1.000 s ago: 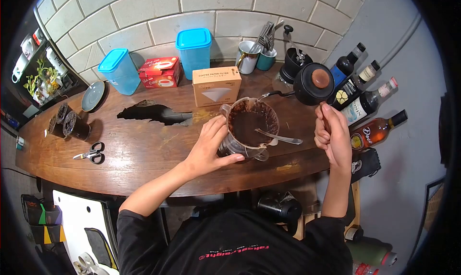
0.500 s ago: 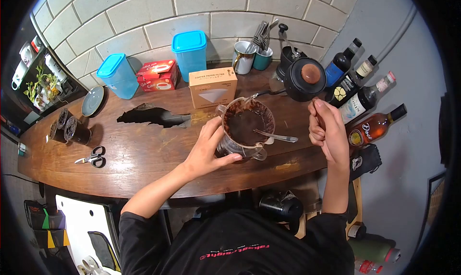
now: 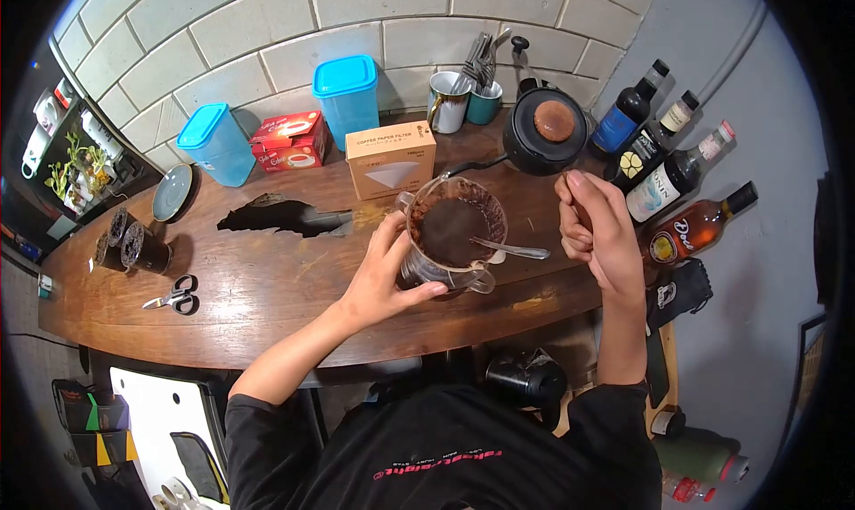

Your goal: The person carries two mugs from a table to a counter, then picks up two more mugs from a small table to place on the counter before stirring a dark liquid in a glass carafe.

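Observation:
My left hand (image 3: 389, 274) curls round the side of a glass coffee server (image 3: 426, 269), thumb toward me. On the server sits a coffee dripper (image 3: 500, 214) with wet, dark coffee grounds (image 3: 450, 229) inside. A metal spoon (image 3: 521, 251) leans in it, its handle sticking out over the right rim. My right hand (image 3: 595, 229) is closed at the handle side of a black gooseneck kettle (image 3: 525, 140) with a round wooden lid knob. The kettle's handle is hidden by my fingers. Its thin spout reaches the dripper's back rim.
Behind the dripper stands a coffee paper filter box (image 3: 392, 165). Several bottles (image 3: 663, 189) line the right side. Cutlery mugs (image 3: 450, 105), blue-lidded containers (image 3: 346, 96) and a red box (image 3: 289, 142) are along the wall. Scissors (image 3: 183, 296) lie left, near a jagged dark hole (image 3: 276, 216).
The kettle has shifted left and slightly away from me, its spout tip now further left over the dripper's back rim. My right hand moved with it. My left hand stays on the server.

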Motion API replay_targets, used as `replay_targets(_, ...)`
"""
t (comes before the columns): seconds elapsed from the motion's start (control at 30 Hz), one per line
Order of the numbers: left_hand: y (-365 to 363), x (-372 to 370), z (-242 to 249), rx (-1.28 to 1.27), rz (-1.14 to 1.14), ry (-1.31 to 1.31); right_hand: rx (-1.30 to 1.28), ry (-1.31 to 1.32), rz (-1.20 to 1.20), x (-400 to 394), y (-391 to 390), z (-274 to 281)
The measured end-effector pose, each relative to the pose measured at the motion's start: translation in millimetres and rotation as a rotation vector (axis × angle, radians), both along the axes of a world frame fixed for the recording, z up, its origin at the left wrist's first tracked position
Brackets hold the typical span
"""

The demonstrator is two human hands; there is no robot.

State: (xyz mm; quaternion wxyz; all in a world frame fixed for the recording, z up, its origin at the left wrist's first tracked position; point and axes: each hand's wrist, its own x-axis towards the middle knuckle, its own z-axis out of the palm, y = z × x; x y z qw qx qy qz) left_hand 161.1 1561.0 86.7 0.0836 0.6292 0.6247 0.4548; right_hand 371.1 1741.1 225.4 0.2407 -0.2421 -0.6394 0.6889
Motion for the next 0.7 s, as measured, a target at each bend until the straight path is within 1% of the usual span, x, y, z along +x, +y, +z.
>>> replay_targets(0.43,0,-1,-1,0.002,0.000,-0.003,-0.018,-0.017,0.019,8,-4,2)
replay_targets(0.7,0,-2,-4,-0.017,0.015,0.010,-0.156,-0.021,0.043,15,5,-1)
